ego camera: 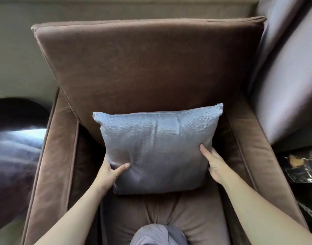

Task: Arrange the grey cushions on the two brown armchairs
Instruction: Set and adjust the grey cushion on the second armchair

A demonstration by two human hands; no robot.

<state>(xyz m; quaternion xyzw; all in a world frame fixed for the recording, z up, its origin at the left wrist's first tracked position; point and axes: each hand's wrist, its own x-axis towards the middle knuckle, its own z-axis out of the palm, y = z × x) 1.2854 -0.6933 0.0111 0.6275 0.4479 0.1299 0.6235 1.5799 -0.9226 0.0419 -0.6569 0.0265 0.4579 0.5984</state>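
A square grey cushion (157, 147) stands upright in the middle of a brown armchair (144, 68), leaning against its backrest with its lower edge on the seat. My left hand (110, 172) grips the cushion's lower left side, thumb on the front face. My right hand (214, 163) holds its right edge, thumb pressed into the front. Part of a second grey cushion (157, 234) shows at the bottom edge, pressed into the front of the seat.
The armchair's left armrest (56, 156) and right armrest (254, 147) flank the seat. A dark purple-grey piece of furniture (284, 68) stands at the right, a dark marble surface (303, 167) below it. A dark round object (15, 112) lies at the left.
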